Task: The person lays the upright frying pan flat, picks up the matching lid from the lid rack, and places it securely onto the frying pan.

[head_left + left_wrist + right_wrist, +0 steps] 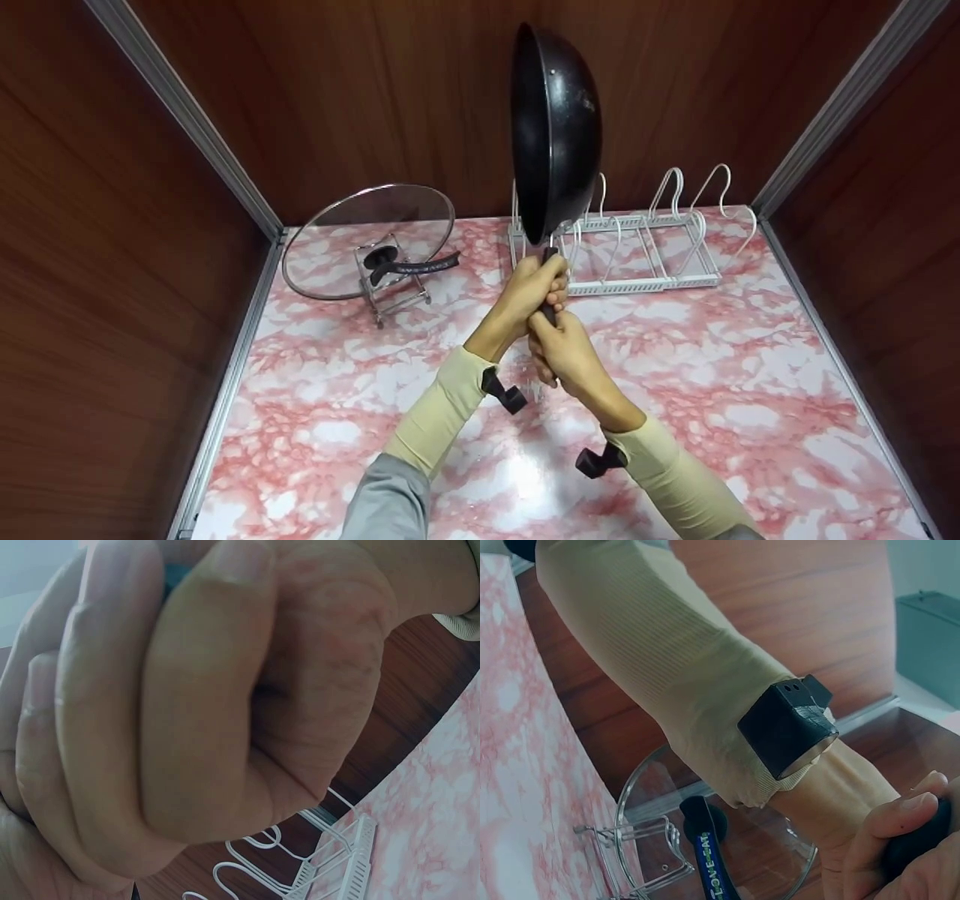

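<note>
A black wok (574, 127) is held up on its side, its hollow facing left and its handle pointing down toward me. Both hands grip that dark handle (550, 255). My left hand (531, 291) wraps it higher up, near the pan. Just below, my right hand (564, 349) holds the lower end, close against the left. In the left wrist view the curled fingers (195, 712) cover most of the handle. The right wrist view shows the dark handle end (919, 840) inside the grip. Behind the wok stands a white wire rack (637, 285), partly covered by it.
On the left, a glass lid (337, 225) with a black handle (416, 268) leans in a small metal stand (401, 304). The pink-and-white marbled tabletop (337, 442) lies between brown wood-grain walls (337, 105) with grey metal edge strips (225, 375).
</note>
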Demonstrator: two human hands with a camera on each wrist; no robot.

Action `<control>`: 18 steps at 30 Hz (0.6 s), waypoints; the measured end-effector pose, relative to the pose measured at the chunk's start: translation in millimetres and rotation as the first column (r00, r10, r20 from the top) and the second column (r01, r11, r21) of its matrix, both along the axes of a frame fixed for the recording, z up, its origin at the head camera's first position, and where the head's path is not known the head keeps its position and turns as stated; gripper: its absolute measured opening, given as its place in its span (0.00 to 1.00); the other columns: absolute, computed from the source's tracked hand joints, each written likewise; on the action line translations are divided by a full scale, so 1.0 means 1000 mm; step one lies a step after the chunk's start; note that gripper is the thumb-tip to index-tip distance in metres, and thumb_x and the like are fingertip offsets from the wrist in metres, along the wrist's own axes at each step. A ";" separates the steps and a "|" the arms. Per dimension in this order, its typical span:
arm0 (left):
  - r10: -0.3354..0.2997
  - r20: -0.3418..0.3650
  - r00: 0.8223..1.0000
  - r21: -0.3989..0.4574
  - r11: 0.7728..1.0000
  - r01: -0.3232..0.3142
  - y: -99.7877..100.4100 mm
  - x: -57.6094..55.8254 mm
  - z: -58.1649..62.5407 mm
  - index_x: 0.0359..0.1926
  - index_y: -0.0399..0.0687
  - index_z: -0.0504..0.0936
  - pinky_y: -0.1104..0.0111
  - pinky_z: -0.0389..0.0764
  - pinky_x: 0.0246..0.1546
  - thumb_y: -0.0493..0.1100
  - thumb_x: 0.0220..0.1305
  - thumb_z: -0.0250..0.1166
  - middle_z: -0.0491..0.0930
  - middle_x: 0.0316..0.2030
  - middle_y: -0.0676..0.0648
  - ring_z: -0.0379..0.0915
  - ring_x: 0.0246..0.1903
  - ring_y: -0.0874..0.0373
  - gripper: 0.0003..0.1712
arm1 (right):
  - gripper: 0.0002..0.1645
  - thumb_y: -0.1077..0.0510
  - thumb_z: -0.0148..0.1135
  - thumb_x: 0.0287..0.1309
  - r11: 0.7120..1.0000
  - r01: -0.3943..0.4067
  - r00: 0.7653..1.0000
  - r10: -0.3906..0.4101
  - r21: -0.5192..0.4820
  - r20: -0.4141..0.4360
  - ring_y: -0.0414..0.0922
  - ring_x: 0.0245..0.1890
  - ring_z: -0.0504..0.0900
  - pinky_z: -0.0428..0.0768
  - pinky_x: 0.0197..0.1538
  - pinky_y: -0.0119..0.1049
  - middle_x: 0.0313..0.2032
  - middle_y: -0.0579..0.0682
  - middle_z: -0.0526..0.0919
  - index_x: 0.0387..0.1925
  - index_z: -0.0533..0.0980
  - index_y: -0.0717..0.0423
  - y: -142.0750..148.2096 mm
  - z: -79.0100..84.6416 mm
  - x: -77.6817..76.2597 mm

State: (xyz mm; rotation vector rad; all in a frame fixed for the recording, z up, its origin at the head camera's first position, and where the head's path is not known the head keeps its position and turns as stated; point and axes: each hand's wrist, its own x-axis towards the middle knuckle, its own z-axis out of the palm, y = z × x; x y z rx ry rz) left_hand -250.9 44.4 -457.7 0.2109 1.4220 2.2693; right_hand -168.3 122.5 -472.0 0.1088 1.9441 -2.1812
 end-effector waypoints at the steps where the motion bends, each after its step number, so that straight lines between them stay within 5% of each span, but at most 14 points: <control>1: 0.000 -0.001 1.000 0.000 1.000 0.000 0.000 0.000 0.000 0.24 0.51 0.66 0.78 0.67 0.15 0.35 0.74 0.51 0.61 0.15 0.59 0.59 0.12 0.71 0.17 | 0.25 0.58 0.46 0.76 1.000 0.000 1.000 0.000 -0.001 0.002 0.37 0.03 0.62 0.59 0.06 0.33 0.10 0.43 0.63 0.18 0.63 0.54 0.000 0.000 0.000; 18: -0.001 -0.020 1.000 -0.012 1.000 0.001 0.000 0.004 0.006 0.25 0.51 0.67 0.77 0.69 0.15 0.36 0.74 0.51 0.62 0.16 0.58 0.60 0.13 0.70 0.16 | 0.26 0.58 0.47 0.76 1.000 -0.001 1.000 0.001 -0.010 0.014 0.37 0.03 0.62 0.59 0.07 0.32 0.10 0.43 0.62 0.17 0.62 0.54 0.002 0.005 0.003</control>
